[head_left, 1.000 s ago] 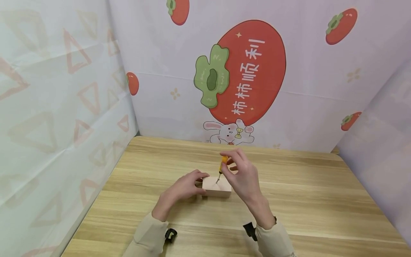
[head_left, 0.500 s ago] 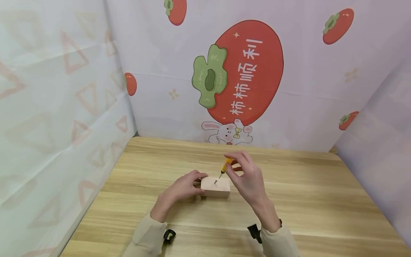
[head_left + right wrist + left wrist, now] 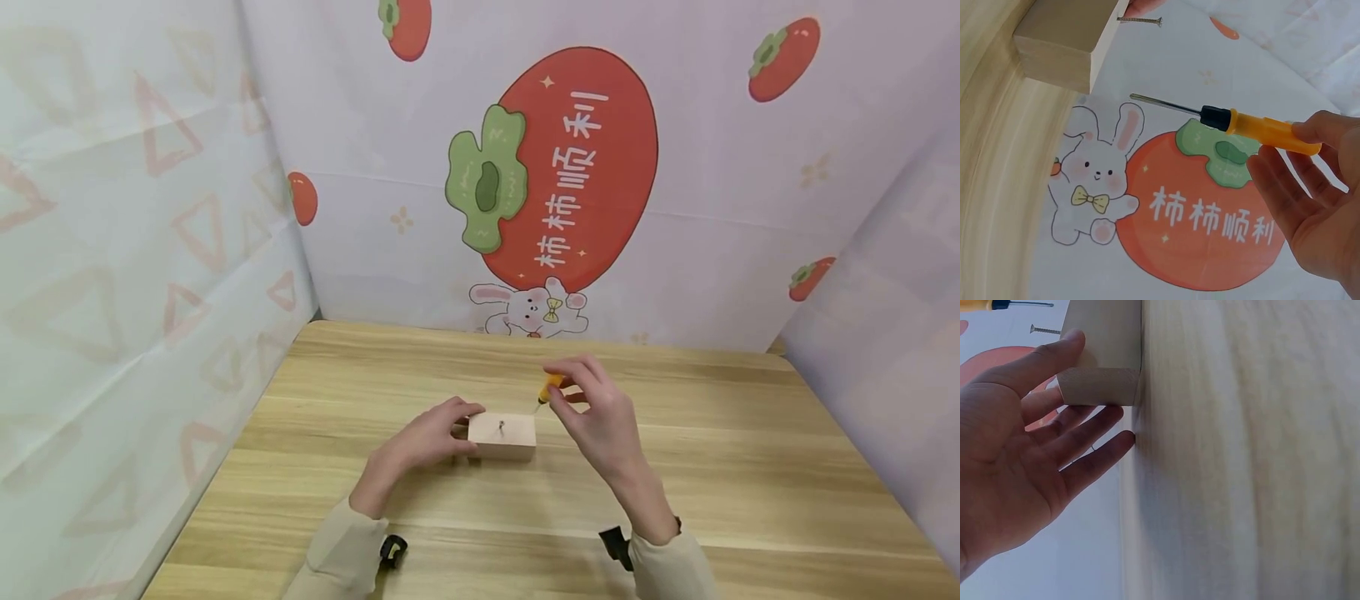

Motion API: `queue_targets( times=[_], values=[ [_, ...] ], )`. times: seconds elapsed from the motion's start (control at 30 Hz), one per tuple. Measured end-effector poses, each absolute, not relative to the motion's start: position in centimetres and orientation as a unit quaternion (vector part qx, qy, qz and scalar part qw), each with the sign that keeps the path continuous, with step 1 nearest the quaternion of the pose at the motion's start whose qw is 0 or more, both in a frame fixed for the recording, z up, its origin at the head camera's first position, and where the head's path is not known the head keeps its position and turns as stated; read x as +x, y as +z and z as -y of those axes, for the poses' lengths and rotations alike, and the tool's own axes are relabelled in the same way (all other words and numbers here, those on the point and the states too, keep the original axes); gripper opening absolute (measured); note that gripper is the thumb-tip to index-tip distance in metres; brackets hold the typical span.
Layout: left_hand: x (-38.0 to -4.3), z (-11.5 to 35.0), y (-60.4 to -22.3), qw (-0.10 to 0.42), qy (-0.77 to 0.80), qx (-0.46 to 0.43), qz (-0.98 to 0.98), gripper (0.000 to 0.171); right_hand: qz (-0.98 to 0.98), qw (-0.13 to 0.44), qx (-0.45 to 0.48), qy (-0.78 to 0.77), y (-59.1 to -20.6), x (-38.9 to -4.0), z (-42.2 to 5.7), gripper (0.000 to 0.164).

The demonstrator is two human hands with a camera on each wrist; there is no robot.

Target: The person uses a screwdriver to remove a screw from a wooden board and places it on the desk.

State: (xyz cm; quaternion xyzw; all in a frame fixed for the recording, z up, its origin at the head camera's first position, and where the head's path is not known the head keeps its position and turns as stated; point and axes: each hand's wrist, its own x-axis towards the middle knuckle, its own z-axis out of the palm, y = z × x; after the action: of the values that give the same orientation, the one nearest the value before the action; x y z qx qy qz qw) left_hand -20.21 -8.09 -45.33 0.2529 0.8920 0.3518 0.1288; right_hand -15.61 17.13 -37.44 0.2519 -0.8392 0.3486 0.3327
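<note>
A pale wooden block (image 3: 501,451) lies on the table, and a screw (image 3: 1141,20) stands upright out of its top face. My left hand (image 3: 429,435) grips the block's left end between thumb and fingers; the left wrist view shows the thumb (image 3: 1054,359) along one side. In my right hand (image 3: 600,417) is a screwdriver (image 3: 1260,128) with a yellow handle, black collar and thin metal shaft, pinched by the handle between thumb and fingertips. Its tip (image 3: 1134,96) is apart from the screw, off to the right of it and above the table.
The wood-grain table (image 3: 720,467) stretches out on both sides of the block. A white printed backdrop (image 3: 360,250) with persimmons and a rabbit rises behind it, and similar cloth walls stand at left and right. Black straps (image 3: 393,551) sit at both wrists.
The screwdriver tip has come off the screw head, and my right hand has drawn it away to the right. My left hand keeps its grip on the block.
</note>
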Motion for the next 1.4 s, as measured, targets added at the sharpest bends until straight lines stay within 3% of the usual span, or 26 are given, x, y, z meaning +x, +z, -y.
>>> queue_targets(
  times=[0.27, 0.73, 1.4],
  values=[
    [-20.1, 7.7, -44.9, 0.118, 0.323, 0.267, -0.900, 0.063, 0.855, 0.313, 0.253, 0.328, -38.6, -15.6, -18.5, 0.037],
    [-20.1, 5.7, -44.1, 0.030, 0.313, 0.306, -0.899, 0.027, 0.883, 0.278, 0.230, 0.299, -40.2, -14.8, -20.1, 0.031],
    [-20.1, 4.4, -43.4, -0.014, 0.282, 0.327, -0.902, 0.015, 0.894, 0.280, 0.219, 0.273, -41.7, -14.4, -21.2, 0.028]
  ],
)
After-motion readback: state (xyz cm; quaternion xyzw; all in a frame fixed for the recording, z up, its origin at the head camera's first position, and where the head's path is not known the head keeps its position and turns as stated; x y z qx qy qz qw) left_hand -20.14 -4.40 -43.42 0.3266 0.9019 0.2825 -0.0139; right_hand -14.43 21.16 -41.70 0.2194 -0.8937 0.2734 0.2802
